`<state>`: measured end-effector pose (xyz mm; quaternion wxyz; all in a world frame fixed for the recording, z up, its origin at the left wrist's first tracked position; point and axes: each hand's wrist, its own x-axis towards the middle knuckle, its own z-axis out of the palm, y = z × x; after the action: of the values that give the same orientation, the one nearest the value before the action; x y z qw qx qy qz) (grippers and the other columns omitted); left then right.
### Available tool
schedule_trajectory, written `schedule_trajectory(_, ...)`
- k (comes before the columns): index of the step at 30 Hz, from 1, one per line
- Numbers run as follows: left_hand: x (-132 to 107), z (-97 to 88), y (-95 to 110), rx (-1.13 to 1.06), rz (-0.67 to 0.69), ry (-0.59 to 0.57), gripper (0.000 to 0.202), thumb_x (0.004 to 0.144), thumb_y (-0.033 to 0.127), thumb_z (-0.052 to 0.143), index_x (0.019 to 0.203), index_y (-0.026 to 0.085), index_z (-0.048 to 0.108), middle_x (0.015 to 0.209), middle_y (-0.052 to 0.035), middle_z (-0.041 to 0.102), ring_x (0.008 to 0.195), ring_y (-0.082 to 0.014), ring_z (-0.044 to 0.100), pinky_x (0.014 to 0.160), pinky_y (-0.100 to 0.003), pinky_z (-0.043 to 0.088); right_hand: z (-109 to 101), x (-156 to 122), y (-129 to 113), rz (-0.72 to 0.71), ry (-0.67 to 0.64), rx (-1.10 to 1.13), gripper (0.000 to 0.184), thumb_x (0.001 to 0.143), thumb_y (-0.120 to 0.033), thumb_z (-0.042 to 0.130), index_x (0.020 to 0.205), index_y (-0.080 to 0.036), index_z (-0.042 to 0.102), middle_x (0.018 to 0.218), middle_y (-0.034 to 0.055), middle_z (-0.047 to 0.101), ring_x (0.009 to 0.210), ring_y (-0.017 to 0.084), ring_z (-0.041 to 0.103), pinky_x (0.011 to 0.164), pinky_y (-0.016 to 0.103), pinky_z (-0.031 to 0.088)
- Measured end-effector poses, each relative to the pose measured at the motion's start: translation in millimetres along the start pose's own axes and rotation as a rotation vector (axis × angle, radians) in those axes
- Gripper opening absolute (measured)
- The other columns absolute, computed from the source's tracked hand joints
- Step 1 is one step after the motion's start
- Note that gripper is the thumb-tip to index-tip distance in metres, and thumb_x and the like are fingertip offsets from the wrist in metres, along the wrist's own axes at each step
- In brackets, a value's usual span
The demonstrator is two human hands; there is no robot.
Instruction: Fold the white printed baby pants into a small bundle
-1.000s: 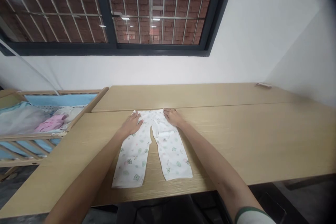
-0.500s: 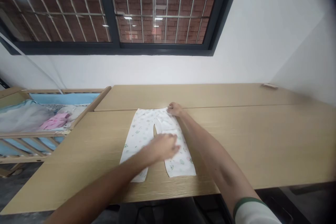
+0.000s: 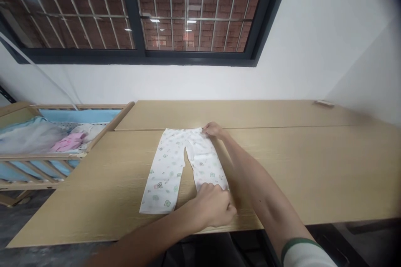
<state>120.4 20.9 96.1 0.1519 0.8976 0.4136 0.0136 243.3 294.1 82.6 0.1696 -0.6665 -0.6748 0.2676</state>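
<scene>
White baby trousers (image 3: 164,175) with small green and pink prints lie flat on the wooden table (image 3: 297,167), legs pointing towards me. My left hand (image 3: 213,206) reaches across the body and grips the cuff of the right-hand leg, with the fingers curled over the fabric. My right hand (image 3: 213,130) sits at the right corner of the waistband, fingers bent over the edge. The left-hand leg lies free, its cuff near the table's front edge.
A wooden crib (image 3: 109,123) with blue padding and a pink garment (image 3: 69,142) stands beyond the table's left side. A small pale object (image 3: 323,103) lies on the far table edge. A seam crosses the tabletop behind the waistband.
My left hand has moved from the waistband down to the right-hand cuff and taken hold of it. My right hand has shifted along the waistband, and the trouser legs now lie closer together.
</scene>
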Motion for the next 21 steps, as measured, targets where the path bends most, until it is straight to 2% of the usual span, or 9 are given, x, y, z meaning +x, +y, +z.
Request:
schedule_trajectory(2,-6.0,-5.5,-2.8,-0.054,-0.031,0.036,0.030,0.087,0.031,0.047,0.078,0.015,0.071,0.078,-0.0139,0.073,0.072,-0.0310,0.070,0.067,-0.039,0.051,0.0,1.3,-4.5,0.039,0.016,-0.016,0.005,0.066,-0.015,0.073,0.067,-0.012,0.069,0.061,0.0039,0.063,0.066,0.016,0.060,0.055,0.021,0.040)
schedule_trajectory(5,-15.0,-8.8,-10.1,-0.176,-0.055,0.092,0.028,0.088,0.028,0.048,0.072,0.019,0.069,0.072,-0.0099,0.071,0.067,-0.0261,0.068,0.063,-0.033,0.046,-0.3,-0.6,-10.3,0.097,0.038,-0.029,0.014,0.059,-0.011,0.075,0.056,-0.013,0.061,0.056,0.0059,0.059,0.068,0.021,0.061,0.054,0.024,0.040)
schedule_trajectory(8,-24.4,-6.5,-17.1,-0.336,-0.093,0.142,0.028,0.089,0.029,0.048,0.070,0.020,0.067,0.069,-0.0070,0.070,0.065,-0.0234,0.065,0.060,-0.031,0.042,-1.8,-8.0,-16.9,0.119,0.034,0.026,0.023,0.062,-0.012,0.074,0.052,-0.016,0.054,0.050,0.0036,0.053,0.059,0.019,0.057,0.051,0.025,0.038)
schedule_trajectory(12,-43.3,-3.8,-22.8,-0.717,-0.121,0.249,0.031,0.095,0.032,0.046,0.078,0.020,0.069,0.076,-0.0051,0.074,0.064,-0.0195,0.065,0.061,-0.029,0.045,-5.2,-15.5,-35.4,0.044,0.041,0.171,0.030,0.071,-0.015,0.068,0.052,-0.019,0.046,0.046,-0.0033,0.042,0.047,0.010,0.043,0.046,0.022,0.032)
schedule_trajectory(16,-71.5,-6.9,-29.8,-1.110,-0.142,0.360,0.034,0.099,0.040,0.047,0.085,0.018,0.069,0.087,-0.0055,0.077,0.069,-0.0169,0.065,0.065,-0.027,0.049,-2.0,-11.2,-67.4,-0.069,0.082,0.299,0.030,0.073,-0.018,0.067,0.057,-0.020,0.042,0.048,-0.0056,0.039,0.046,0.008,0.037,0.044,0.021,0.031)
schedule_trajectory(21,-110.9,-8.3,-46.4,-1.183,-0.224,0.473,0.042,0.098,0.049,0.049,0.082,0.017,0.070,0.081,-0.0052,0.074,0.064,-0.0143,0.061,0.065,-0.026,0.049,24.1,-4.0,-110.3,-0.161,0.122,0.343,0.021,0.072,-0.016,0.065,0.062,-0.019,0.046,0.055,-0.0036,0.047,0.050,0.008,0.044,0.047,0.020,0.035)
